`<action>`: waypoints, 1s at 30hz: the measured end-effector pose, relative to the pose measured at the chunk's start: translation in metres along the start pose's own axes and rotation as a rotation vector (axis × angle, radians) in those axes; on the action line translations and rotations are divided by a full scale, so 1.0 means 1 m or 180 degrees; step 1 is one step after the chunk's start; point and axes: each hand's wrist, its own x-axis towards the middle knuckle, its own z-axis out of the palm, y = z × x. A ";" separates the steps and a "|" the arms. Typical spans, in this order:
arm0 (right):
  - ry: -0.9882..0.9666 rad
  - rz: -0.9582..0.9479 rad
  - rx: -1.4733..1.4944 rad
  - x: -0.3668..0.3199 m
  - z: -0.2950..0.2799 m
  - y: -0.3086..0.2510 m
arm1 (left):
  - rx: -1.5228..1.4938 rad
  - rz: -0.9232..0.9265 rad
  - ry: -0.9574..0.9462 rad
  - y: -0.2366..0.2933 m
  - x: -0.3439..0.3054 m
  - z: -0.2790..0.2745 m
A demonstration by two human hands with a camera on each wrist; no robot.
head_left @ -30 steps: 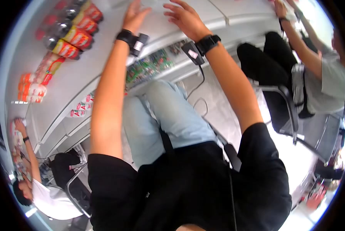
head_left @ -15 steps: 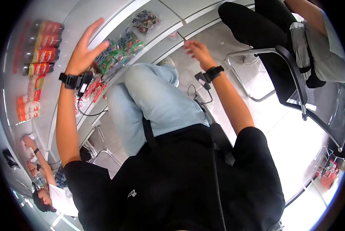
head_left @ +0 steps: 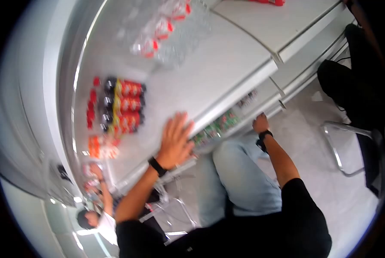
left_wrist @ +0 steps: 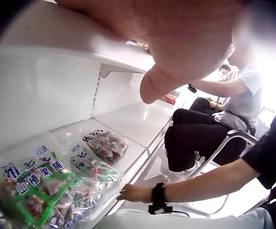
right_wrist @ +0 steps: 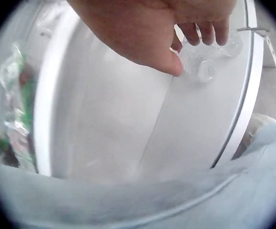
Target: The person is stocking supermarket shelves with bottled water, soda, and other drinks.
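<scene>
"State the largest part first."
"The upper shelf (head_left: 227, 64). Below it, the middle shelf (left_wrist: 133, 121) carries snack bags (left_wrist: 42, 181); the bottom shelf (right_wrist: 114, 105) lies lower."
"Contents of the upper shelf?"
"Dark bottles (head_left: 128, 105), labels red, apart from the left hand (head_left: 174, 144)."
"Condition of that hand?"
"Located at the shelf's front edge; fingers extended and spread, holding nothing."
"The right hand (head_left: 261, 124)?"
"Over the bottom shelf, fingers partly curled, thumb apart. Clear bottles (right_wrist: 203, 69) sit just beside the thumb tip. The view is blurred; whether it grips one cannot be told."
</scene>
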 end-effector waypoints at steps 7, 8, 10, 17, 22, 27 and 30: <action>0.0016 -0.0284 0.0304 0.046 0.037 -0.014 | -0.0039 0.0083 -0.0123 -0.003 0.005 -0.009; 0.0038 -0.0261 0.0351 0.051 0.039 -0.014 | 0.0011 0.0147 -0.0183 -0.004 0.003 -0.008; 0.0090 -0.0230 0.0462 0.059 0.044 -0.015 | 0.0062 0.0162 -0.0205 -0.005 0.003 -0.007; 0.0223 -0.0144 0.0845 0.073 0.051 -0.010 | 0.0080 0.0128 -0.0421 -0.004 0.003 -0.008; 0.0286 -0.0153 0.1065 0.056 0.042 0.004 | 0.0193 0.0106 -0.0545 -0.009 -0.009 -0.005; 0.0283 -0.0126 0.1155 0.050 0.040 0.013 | 0.0158 0.0024 -0.0579 -0.012 -0.016 -0.004; 0.0303 -0.0101 0.1213 0.062 0.046 0.018 | 0.0229 -0.0031 -0.0545 -0.010 -0.014 -0.003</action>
